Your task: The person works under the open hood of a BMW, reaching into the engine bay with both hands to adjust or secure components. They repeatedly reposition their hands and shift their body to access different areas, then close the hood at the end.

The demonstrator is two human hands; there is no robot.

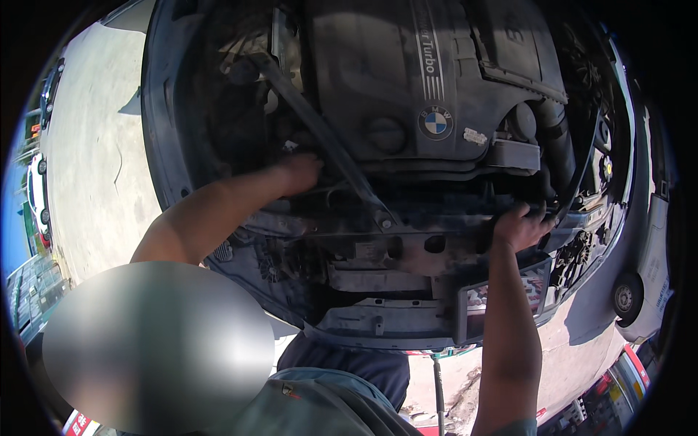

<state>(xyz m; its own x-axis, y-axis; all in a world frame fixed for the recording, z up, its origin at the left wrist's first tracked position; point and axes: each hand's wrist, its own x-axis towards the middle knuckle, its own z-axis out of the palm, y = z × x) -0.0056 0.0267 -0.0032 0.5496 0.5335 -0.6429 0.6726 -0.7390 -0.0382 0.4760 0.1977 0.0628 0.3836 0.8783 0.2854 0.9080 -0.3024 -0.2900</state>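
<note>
A car's engine bay is open in front of me. My left hand [300,174] reaches into the dark gap left of the engine, beside a diagonal metal brace bar [320,131]; its fingertips are hidden in shadow. A small pale piece [291,145] shows just above that hand. On the right, my right hand [522,228] rests on the front crossmember [465,224], fingers apart over its edge. Between the hands, farther back, sits a grey plastic engine cover [363,80] with a round oil filler cap [387,135].
A dark-framed rectangular panel [502,296] with a red and white pattern stands by my right forearm. The car's front edge [392,323] runs close to my body. Pale pavement [98,138] lies left, and a silver vehicle [643,280] stands right. A blurred grey oval [160,345] hides the lower left.
</note>
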